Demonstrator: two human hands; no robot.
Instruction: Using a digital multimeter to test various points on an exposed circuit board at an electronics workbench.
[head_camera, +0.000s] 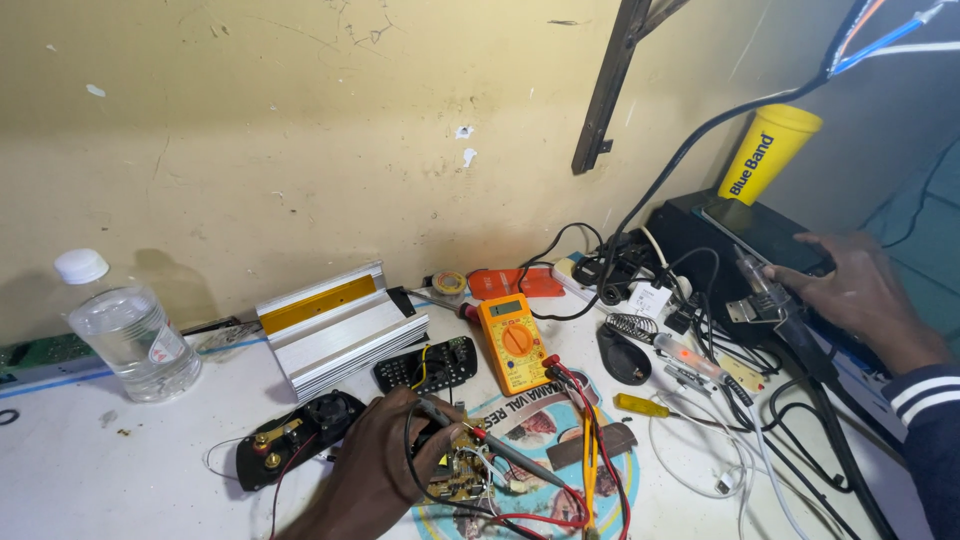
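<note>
Scuffed yellow wall behind a cluttered white bench (120, 470). Far left: clear water bottle (125, 330), then a finned aluminium amplifier case (335, 325). Left hand (375, 480) was closed around the multimeter probes (480, 440), tips down on a small circuit board (462, 475) at the near centre. Yellow multimeter (512, 342) lay just beyond, red and black leads trailing to it. Right hand (860, 290), far right, was clamped on a soldering iron (775, 305) near a black box. Looked like the probing step, with the iron just being picked up; next move would call for bringing its tip to the board without snagging the tangled cables.
</note>
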